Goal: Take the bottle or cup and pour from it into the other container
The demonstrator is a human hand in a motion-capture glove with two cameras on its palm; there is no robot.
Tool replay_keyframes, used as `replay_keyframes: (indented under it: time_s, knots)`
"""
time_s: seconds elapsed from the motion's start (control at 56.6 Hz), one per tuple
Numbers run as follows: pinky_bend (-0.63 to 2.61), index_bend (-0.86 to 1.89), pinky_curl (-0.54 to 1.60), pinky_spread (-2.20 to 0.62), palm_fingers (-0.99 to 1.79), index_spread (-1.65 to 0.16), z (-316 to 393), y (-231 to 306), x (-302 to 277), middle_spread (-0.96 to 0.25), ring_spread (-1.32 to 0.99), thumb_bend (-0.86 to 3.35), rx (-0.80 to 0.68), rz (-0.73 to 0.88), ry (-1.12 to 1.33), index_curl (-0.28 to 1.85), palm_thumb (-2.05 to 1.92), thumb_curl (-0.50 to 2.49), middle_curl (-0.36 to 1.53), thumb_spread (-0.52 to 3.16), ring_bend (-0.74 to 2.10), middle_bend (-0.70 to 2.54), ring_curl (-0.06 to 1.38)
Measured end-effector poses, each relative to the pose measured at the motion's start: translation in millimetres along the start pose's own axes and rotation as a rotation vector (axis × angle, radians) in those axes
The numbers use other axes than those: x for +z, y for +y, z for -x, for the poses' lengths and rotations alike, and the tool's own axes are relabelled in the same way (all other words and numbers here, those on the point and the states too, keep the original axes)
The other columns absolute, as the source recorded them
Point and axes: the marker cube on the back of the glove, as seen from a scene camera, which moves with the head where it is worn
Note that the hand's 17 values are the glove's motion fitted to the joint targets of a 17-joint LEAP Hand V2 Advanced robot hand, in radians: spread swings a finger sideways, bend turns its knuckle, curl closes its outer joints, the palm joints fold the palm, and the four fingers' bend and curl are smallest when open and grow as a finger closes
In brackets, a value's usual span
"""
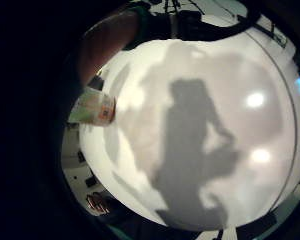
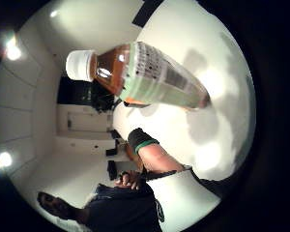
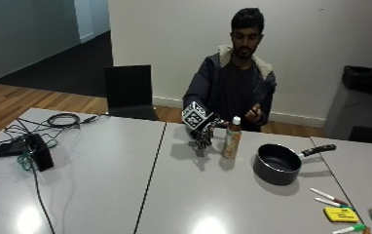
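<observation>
A bottle (image 3: pixel 231 140) of brown drink with a white cap and a pale green label stands upright on the grey table (image 3: pixel 173 195). My gloved right hand (image 3: pixel 202 136) hangs just left of it, a small gap away, fingers pointing down and relaxed, holding nothing. The thumb side palm view shows the bottle (image 2: pixel 150 77) close to the palm, and the little finger side view catches only its lower part (image 1: pixel 94 107). A black saucepan (image 3: pixel 277 165) sits to the right of the bottle, handle pointing away to the right. The bare left hand (image 3: pixel 254 113) is raised near the chest.
Markers (image 3: pixel 328 197) and a yellow pad (image 3: pixel 340 214) lie at the table's right front. A black device (image 3: pixel 37 152) with cables sits at the left. A black chair (image 3: pixel 129 91) stands behind the table. A seam (image 3: pixel 150 175) runs between two tabletops.
</observation>
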Motion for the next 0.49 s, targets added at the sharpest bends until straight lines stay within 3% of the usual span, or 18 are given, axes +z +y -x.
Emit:
replay_keyframes:
  time_s: [0.035,0.141,0.318,0.495]
  knots:
    - [0.67,0.09,0.38,0.35,0.17,-0.25,3,5,5,0.16,0.23,-0.03,0.079,0.100,-0.077,0.15,0.44,0.37,0.33,0.82,0.23,0.29,0.24]
    - [0.69,0.10,0.38,0.35,0.17,-0.23,7,-8,28,0.17,0.24,-0.03,0.045,0.175,-0.293,0.15,0.48,0.38,0.33,0.80,0.24,0.29,0.25]
    - [0.70,0.08,0.37,0.31,0.31,-0.21,15,-32,65,0.12,0.22,-0.02,-0.026,0.203,-0.556,0.14,0.56,0.39,0.34,0.77,0.36,0.31,0.28]
    - [0.58,0.11,0.33,0.25,0.68,-0.24,18,-42,81,-0.03,0.10,-0.02,-0.062,0.134,-0.624,0.16,0.66,0.41,0.35,0.72,0.55,0.34,0.33]
